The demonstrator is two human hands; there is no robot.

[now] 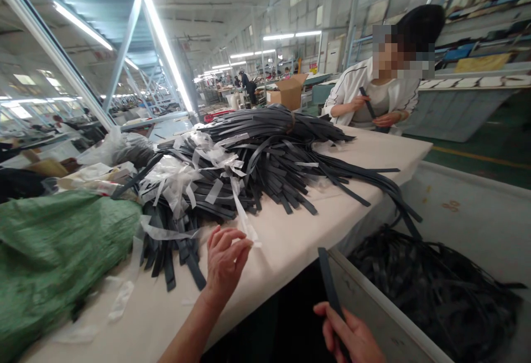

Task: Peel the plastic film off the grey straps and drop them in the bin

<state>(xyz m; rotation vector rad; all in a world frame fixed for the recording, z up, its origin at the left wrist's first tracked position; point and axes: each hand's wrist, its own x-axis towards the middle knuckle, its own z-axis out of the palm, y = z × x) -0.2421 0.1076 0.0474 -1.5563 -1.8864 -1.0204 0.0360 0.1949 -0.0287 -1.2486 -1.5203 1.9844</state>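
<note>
My left hand [226,260] is raised over the near part of the table, fingers curled, pinching the lower end of a translucent plastic strip [244,213]. That strip trails back to a crumpled clump of similar strips [170,183] lying on a big heap of dark flat straps [277,169]. Below the table edge, my right hand [350,332] is closed around a single dark strap [329,280], whose free end points up and slightly left. The strap's lower part is partly hidden by my fingers.
A cloth-covered table [290,241] carries the heap. To the right stands a pale bin [369,296] with tangled dark straps [431,291] inside. A green woven sack [62,258] lies at left. Across the table, a co-worker [373,94] holds a dark strap.
</note>
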